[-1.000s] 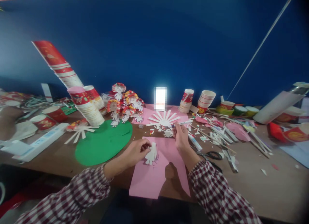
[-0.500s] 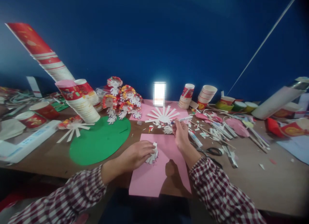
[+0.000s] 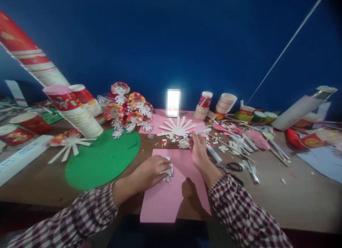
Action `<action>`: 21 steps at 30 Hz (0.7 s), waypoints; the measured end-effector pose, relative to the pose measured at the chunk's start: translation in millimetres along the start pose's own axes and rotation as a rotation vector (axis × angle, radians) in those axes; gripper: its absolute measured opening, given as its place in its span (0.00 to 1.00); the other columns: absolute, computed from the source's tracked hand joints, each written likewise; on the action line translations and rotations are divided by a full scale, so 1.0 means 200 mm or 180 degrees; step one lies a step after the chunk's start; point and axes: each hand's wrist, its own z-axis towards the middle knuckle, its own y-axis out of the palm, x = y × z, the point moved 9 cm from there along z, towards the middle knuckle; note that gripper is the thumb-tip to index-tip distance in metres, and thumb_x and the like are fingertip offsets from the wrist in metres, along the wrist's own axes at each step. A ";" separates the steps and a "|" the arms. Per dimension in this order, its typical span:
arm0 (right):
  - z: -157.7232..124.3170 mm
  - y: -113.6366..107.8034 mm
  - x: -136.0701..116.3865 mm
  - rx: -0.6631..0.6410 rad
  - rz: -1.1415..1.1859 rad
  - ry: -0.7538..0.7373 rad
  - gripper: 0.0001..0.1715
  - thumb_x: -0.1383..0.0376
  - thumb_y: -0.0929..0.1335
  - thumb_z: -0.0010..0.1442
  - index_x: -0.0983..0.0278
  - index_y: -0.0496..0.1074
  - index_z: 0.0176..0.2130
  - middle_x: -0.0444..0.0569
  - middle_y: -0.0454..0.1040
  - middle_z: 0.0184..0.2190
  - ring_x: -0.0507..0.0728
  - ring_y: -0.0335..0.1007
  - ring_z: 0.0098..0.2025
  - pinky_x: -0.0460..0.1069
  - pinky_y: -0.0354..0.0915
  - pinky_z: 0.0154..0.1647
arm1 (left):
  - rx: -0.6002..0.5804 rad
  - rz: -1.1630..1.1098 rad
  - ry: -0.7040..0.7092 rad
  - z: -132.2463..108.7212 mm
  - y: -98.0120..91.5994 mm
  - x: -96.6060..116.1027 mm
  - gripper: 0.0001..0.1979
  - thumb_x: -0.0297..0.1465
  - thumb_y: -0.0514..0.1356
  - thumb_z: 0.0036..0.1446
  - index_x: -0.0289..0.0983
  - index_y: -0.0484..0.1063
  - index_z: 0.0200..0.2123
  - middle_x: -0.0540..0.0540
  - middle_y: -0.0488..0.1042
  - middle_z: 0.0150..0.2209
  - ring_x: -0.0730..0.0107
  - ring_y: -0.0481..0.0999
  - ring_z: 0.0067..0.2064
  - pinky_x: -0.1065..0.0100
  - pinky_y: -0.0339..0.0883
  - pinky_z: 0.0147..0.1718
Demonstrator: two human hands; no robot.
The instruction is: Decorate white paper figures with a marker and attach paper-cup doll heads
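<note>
My left hand (image 3: 155,169) rests on a sheet of pink paper (image 3: 160,205), its bent fingers over a small white paper cutout (image 3: 168,173) that they partly hide. In my right hand (image 3: 198,148), thumb and fingers are pinched on a slim white marker pen (image 3: 201,131). The pen is raised above the paper's far edge, with its dark tip pointing left. Beyond it, a white paper fan of strips (image 3: 178,128) lies on a second pink sheet, and white paper scraps (image 3: 184,144) are spread just in front.
A green paper disc (image 3: 107,162) and stacked paper cups (image 3: 80,114) are at left, near several decorated paper lion figures (image 3: 119,116). Scissors (image 3: 233,166), a glue tube (image 3: 214,154) and a metal-bladed cutter (image 3: 251,172) lie right of the pink paper. Another cup stack (image 3: 226,105) stands behind.
The view has turned slightly, so most things sit further left. My left fingers have shifted a little over the cutout and cover more of it. My right hand keeps the pen at much the same place.
</note>
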 end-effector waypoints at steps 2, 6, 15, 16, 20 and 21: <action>0.00 0.00 0.00 0.0032 0.0003 -0.0006 0.24 0.50 0.70 0.52 0.61 0.59 0.21 0.36 0.60 0.14 0.46 0.50 0.16 0.45 0.47 0.16 | -0.0013 -0.0009 0.0000 0.01 0.00 0.00 0.10 0.30 0.56 0.62 0.34 0.73 0.44 0.39 0.76 0.47 0.58 0.75 0.48 0.57 0.69 0.48; 0.01 -0.02 -0.03 0.0170 0.0053 -0.0048 0.25 0.49 0.71 0.51 0.61 0.58 0.21 0.36 0.60 0.15 0.46 0.49 0.16 0.44 0.47 0.16 | -0.0016 0.0037 -0.0023 0.04 -0.01 -0.01 0.09 0.30 0.55 0.63 0.35 0.74 0.42 0.41 0.76 0.45 0.60 0.75 0.46 0.59 0.69 0.46; 0.00 -0.10 -0.14 0.0667 -0.0024 -0.0251 0.21 0.55 0.72 0.49 0.63 0.61 0.20 0.37 0.61 0.16 0.45 0.49 0.17 0.44 0.47 0.16 | 0.0173 0.0157 -0.0027 0.07 -0.02 -0.03 0.09 0.31 0.55 0.63 0.36 0.73 0.41 0.42 0.75 0.39 0.60 0.74 0.42 0.59 0.68 0.42; -0.01 -0.10 -0.15 0.0693 -0.0043 -0.0277 0.20 0.55 0.72 0.50 0.63 0.61 0.20 0.37 0.60 0.16 0.46 0.50 0.17 0.44 0.47 0.16 | 0.0216 0.0133 -0.0034 0.06 -0.02 -0.03 0.09 0.30 0.55 0.63 0.36 0.73 0.42 0.42 0.75 0.40 0.60 0.74 0.42 0.59 0.68 0.42; -0.03 -0.07 -0.19 0.0584 -0.0096 -0.0578 0.14 0.58 0.71 0.51 0.62 0.64 0.26 0.37 0.61 0.18 0.47 0.52 0.18 0.43 0.50 0.18 | 0.0314 -0.0015 -0.0060 0.04 0.00 -0.04 0.08 0.29 0.55 0.63 0.36 0.73 0.41 0.43 0.75 0.40 0.61 0.73 0.42 0.58 0.68 0.42; -0.03 -0.06 -0.20 0.0489 -0.0124 -0.0677 0.12 0.59 0.71 0.52 0.62 0.65 0.28 0.36 0.62 0.18 0.47 0.53 0.19 0.43 0.50 0.18 | 0.0325 -0.0056 -0.0076 0.04 0.00 -0.05 0.08 0.29 0.55 0.63 0.37 0.73 0.41 0.43 0.75 0.40 0.61 0.73 0.42 0.59 0.68 0.43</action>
